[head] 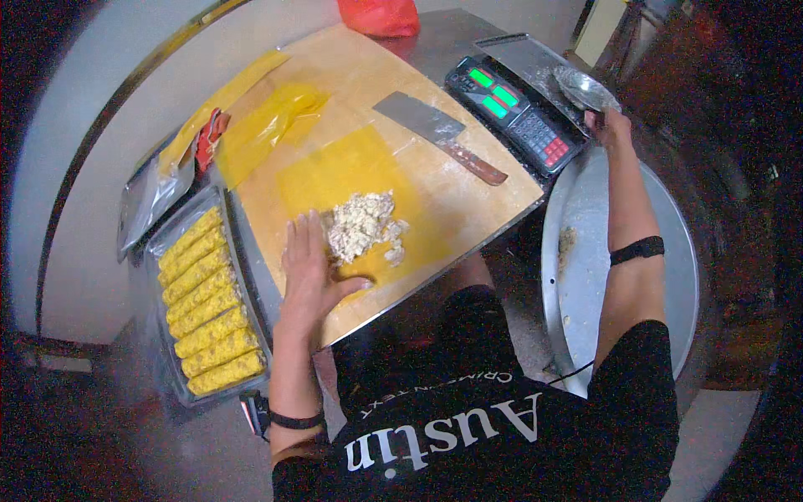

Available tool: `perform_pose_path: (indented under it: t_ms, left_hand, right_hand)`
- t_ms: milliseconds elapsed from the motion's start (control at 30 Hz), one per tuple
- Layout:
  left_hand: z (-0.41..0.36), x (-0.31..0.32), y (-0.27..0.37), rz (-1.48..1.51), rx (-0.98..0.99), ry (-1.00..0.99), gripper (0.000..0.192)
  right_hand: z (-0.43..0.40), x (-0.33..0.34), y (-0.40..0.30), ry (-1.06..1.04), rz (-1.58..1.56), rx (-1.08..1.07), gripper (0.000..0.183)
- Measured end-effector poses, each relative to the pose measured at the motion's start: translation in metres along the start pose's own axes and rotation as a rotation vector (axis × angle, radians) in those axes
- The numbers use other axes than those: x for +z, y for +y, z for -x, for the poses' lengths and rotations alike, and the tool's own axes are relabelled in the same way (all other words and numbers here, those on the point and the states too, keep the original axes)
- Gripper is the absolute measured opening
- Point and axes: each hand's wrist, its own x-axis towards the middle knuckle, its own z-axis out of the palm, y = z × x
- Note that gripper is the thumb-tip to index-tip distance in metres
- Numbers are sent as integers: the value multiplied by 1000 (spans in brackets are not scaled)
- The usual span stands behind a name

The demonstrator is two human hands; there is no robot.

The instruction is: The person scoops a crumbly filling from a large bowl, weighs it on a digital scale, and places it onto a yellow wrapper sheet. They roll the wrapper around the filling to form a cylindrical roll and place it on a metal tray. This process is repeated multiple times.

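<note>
My left hand (308,276) lies flat with its thumb spread, at the left edge of a pale, crumbly mound of filling (361,226). Under the filling is a yellow sheet (335,166), thin and roughly square, on a wooden board (351,75). My right hand (608,127) grips the near end of a shiny metal scoop or bowl (584,86) at the metal pan of a digital scale (511,116); whether the scoop touches the pan, I cannot tell. A cleaver (420,116) with a wooden handle rests on the board beyond the yellow sheet.
Several yellow rolls (210,301) fill a clear-lined tray left of the board. More yellow sheets (270,125) lie partly under plastic at the board's far left. A large metal basin (574,301) stands below my right arm. A red bag (379,16) sits at the back.
</note>
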Motion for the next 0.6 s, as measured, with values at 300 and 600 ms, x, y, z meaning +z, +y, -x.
perform_pose_path:
  t_ms: [300,600]
  left_hand:
    - [-22,18,-12,301,-9,95,114]
    - [-25,27,-32,149,98,251,118]
  right_hand:
    - [152,72,-62,232,736,-657,44]
    - [391,238,-4,-1598,773,-961,118]
